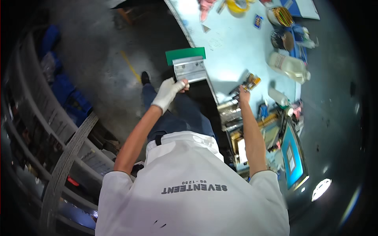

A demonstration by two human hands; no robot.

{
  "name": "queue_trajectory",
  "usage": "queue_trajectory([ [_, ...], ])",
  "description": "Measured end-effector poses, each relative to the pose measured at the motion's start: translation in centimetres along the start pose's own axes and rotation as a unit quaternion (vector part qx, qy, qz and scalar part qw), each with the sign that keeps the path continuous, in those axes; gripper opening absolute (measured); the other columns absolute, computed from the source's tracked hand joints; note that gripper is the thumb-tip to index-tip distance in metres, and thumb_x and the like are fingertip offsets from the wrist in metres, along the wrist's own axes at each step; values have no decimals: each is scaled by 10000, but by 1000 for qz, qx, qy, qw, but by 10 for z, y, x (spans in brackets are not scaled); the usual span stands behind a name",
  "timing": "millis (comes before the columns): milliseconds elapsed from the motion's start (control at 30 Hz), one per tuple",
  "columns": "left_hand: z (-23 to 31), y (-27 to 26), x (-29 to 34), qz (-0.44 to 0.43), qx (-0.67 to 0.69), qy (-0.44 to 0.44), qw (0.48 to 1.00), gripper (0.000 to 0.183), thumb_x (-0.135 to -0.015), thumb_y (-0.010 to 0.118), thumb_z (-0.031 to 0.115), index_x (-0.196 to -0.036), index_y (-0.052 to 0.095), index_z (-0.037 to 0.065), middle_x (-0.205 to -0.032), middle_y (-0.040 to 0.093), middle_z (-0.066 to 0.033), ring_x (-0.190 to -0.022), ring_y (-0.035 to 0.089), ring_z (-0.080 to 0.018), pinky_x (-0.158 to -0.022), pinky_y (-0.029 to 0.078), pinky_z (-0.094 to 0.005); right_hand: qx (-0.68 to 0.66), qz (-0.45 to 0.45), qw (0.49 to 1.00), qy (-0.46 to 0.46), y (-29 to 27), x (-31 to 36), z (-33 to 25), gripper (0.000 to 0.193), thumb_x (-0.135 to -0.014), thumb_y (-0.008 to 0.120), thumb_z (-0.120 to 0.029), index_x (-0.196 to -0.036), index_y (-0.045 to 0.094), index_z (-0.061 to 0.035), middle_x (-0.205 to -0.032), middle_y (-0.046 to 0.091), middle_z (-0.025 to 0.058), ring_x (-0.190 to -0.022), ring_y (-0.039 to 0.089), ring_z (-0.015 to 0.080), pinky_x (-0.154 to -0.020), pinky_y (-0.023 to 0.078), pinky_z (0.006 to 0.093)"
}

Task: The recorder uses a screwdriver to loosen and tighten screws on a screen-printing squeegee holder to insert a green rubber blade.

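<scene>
The gloved left hand (169,93) is closed around the near edge of a squeegee (189,70), left of the table (224,51) edge at upper centre. The bare right hand (244,95), right of centre, seems curled around a blurred black-and-yellow item (251,82). The one-handed edge grip could let the squeegee tip or drop; its right end could knock the table. Its long axis runs nearly left-right, green blade toward the frame's top.
</scene>
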State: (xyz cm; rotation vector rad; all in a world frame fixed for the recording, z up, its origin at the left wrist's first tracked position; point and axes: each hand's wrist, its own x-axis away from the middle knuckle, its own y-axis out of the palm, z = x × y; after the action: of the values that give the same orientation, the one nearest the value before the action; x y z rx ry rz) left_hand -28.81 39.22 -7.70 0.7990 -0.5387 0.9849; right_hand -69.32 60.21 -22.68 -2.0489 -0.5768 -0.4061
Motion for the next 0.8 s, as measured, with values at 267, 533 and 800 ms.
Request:
queue_trajectory([
  [267,-48,50,-129,-98,68,-112,987,287,-993,609,265,-1184,598,52,-986,665,-42,-896,650,-149,-811,514,-289,-140,-8,988,58,-37,49,-48,502,-920,715,-354,-1177,600,62,-842,620,79,-524,487,120,-451,413,282],
  [533,-55,64,-153,-78,-244,-148,955,581,-915,608,578,-1059,657,17,-861,696,-95,-784,685,-189,-700,551,-315,-315,-148,931,108,-47,125,-84,219,-982,638,-268,-938,576,-62,-819,484,-12,-558,409,76,-439,312,230],
  [800,-57,64,-94,-43,-137,-31,989,497,-939,644,485,-1095,667,13,-931,701,-104,-766,684,-179,-659,530,-298,-268,-212,935,99,-5,230,-111,328,-995,632,-303,-1145,588,-14,-782,474,-31,-556,387,48,-459,324,211],
])
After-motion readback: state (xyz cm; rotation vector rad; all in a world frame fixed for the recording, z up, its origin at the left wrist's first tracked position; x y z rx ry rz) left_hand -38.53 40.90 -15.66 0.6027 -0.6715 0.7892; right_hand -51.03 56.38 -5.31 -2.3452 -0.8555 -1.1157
